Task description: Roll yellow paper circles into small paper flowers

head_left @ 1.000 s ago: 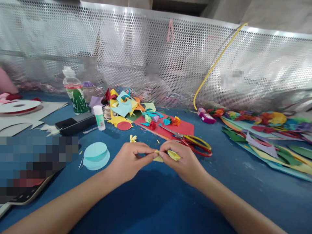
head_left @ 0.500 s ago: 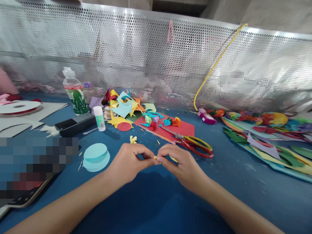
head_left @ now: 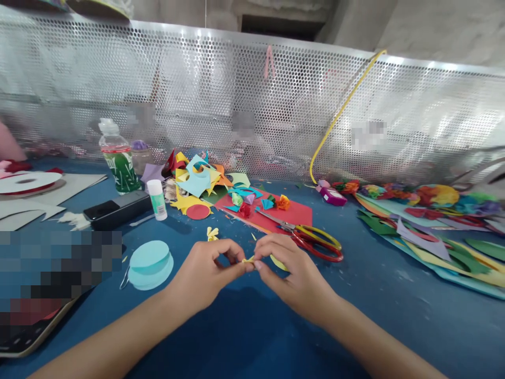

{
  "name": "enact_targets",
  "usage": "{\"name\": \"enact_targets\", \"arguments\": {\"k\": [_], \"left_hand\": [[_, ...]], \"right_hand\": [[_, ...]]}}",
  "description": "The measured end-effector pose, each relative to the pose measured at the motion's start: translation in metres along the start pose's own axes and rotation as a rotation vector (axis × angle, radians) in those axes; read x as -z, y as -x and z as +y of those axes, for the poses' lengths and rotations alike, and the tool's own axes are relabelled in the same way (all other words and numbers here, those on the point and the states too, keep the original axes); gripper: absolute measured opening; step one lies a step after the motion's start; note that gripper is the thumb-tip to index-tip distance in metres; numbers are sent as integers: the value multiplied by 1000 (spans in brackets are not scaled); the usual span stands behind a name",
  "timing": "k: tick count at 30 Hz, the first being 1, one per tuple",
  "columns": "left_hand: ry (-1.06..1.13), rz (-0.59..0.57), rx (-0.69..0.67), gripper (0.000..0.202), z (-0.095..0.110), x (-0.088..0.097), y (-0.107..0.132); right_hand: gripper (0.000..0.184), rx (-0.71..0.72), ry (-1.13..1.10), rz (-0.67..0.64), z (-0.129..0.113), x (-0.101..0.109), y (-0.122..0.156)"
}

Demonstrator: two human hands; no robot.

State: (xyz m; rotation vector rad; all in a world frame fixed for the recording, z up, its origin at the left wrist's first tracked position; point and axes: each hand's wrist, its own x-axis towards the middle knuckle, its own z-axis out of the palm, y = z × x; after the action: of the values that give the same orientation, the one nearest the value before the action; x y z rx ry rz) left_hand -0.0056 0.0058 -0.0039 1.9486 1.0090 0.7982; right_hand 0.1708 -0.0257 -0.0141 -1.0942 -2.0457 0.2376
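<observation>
Over the blue table (head_left: 252, 337), my left hand (head_left: 205, 273) and my right hand (head_left: 292, 273) meet at the fingertips, both pinched on a small piece of yellow paper (head_left: 249, 259). Part of the yellow paper pokes out under my right hand's fingers. Red-and-yellow scissors (head_left: 315, 243) lie just behind my right hand. A tiny yellow folded scrap (head_left: 212, 233) rests behind my left hand.
Light blue paper circles (head_left: 150, 260) lie to the left, with a glue stick (head_left: 157, 199), a bottle (head_left: 118, 158) and a black phone (head_left: 116, 209) behind. Cut scraps (head_left: 197, 179) and a red sheet (head_left: 288, 213) lie at centre back, coloured paper (head_left: 434, 221) at right, a perforated metal screen (head_left: 252, 105) behind.
My fingers have gathered the yellow paper into a smaller pinch, so less of it shows than a second ago. The camera view has tipped slightly.
</observation>
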Motion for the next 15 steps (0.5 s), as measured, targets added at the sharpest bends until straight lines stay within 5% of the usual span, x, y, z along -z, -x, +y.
{"name": "enact_targets", "arguments": {"k": [5, 15], "left_hand": [[54, 80, 34, 16, 0, 0, -1], [125, -46, 116, 17, 2, 2, 0]], "right_hand": [[10, -61, -101, -47, -2, -1, -2], [12, -220, -205, -70, 5, -3, -3]]}}
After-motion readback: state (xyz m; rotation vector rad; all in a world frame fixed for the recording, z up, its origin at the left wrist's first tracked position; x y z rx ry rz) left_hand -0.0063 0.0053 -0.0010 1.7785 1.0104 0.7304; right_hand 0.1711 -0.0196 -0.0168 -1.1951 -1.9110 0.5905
